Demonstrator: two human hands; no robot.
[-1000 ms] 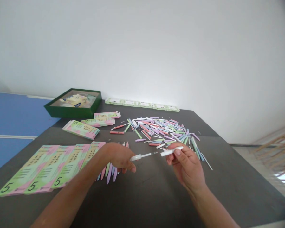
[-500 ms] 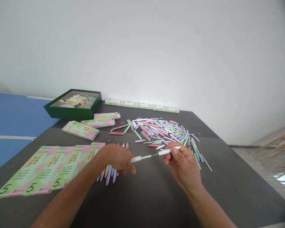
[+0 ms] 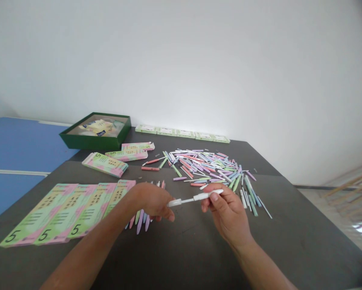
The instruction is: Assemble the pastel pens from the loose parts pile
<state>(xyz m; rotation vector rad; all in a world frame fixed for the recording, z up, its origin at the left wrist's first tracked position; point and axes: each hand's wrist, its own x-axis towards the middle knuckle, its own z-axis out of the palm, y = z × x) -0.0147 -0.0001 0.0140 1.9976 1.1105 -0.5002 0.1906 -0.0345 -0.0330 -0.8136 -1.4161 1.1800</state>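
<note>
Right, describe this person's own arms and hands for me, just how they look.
The bare left hand and bare right hand wear no gloves. The bare left forearm and bare right forearm show no sleeves, and no watch, bracelet or ring is visible. The right thumb has a short nail.

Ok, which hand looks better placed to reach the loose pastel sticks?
Probably the right hand: it sits closest to the scattered pastel sticks, though it is pinching the white stick. The left hand lies further off, beside the green-and-pink cards.
</note>
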